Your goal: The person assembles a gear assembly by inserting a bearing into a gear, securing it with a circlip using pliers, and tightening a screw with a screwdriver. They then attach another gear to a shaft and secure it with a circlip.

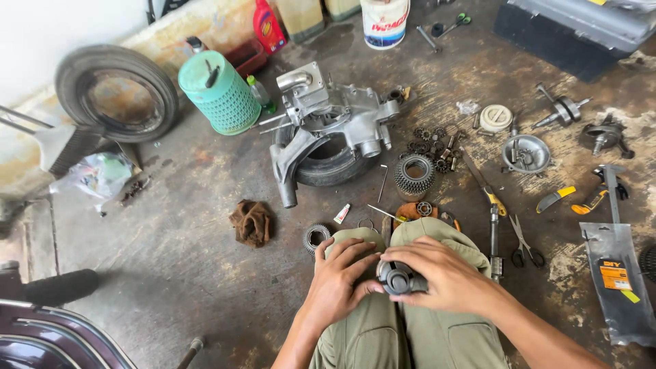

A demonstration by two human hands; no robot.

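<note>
1. The person sat on the floor [171, 239] with both knees [403, 239] drawn up, and held a small dark round metal part [398, 278] just above them, between the 2 hands.
2. The left hand [338, 280] cupped the part from its side, fingers [345, 256] slightly spread and curled, thumb pressed against the part's edge.
3. The right hand [447, 273] covered the part from above and behind, fingers close together and wrapped over it. Both hands gripped the part; neither was free.
4. What lay under the right fingers was hidden, so the part's full shape could not be told.
5. Doing this well, by my judgement, called for a firm brace against the knees, an even grip from both sides, and a slow turn, so the greasy piece would not slip.
6. A ribbed gear [315, 237] lay just beside the left knee, and a bearing [424, 208] on an orange cloth [408, 213] sat just past the knees.
7. Farther off, an engine case [328, 113] rested on a tyre [326, 164], with a toothed drum [414, 176] and loose gears [430, 140] to its right.
8. Scissors [525, 244], a screwdriver [486, 186] and a brown rag [251, 222] lay within reach.
</note>
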